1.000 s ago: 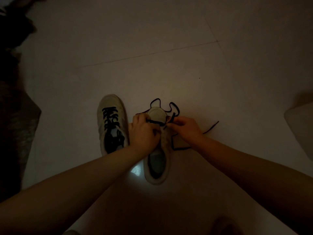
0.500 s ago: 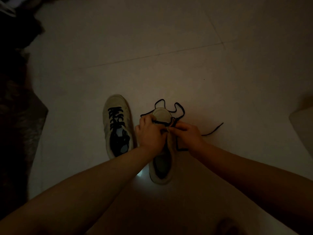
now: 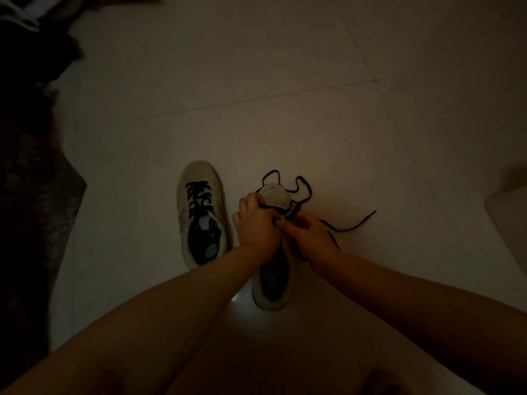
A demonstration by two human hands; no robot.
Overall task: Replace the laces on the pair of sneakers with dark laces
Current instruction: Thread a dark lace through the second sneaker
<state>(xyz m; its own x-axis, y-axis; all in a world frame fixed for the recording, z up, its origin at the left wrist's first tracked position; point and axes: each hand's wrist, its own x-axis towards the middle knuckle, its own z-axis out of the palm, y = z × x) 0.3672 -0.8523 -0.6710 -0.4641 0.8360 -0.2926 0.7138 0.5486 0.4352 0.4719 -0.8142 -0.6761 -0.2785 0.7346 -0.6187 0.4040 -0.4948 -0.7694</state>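
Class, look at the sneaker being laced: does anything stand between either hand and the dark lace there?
Nothing visible does. The left hand and right hand are already on the right sneaker, both with fingers at the dark lace across its toe end. The laced left sneaker lies apart, clear of them.

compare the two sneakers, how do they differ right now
The left sneaker is fully laced with dark laces; the right sneaker has its dark lace only started near the toe, the rest trailing loose on the floor. No hand touches the left sneaker, while the left hand and right hand work at the right sneaker, fingers curled at its lace. Both are pale, toes pointing away.
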